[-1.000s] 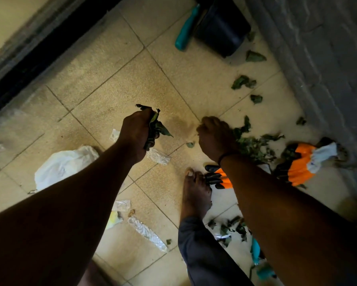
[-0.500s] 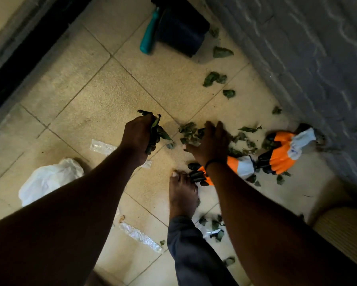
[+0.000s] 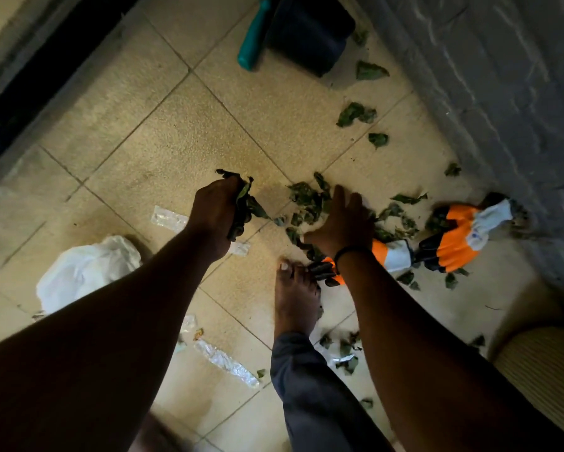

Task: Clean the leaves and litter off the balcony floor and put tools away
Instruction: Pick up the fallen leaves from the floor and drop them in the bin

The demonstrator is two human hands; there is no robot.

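Both arms are bare from the near edge of the frame all the way out to the hands, with no sleeve showing anywhere along them. The left hand [image 3: 214,213] wears no ring, band or glove that can be made out. The right hand [image 3: 341,223] is likewise ungloved, and just near of it a thin dark band [image 3: 350,252] circles the wrist, narrow and plain, with no visible clasp or marking. One foot [image 3: 293,298] is bare, toes pointing to the far side, a pale nail showing on the big toe. Near of the ankle the leg is covered by a dark grey-blue trouser leg [image 3: 310,396], the cloth plain and slightly creased.
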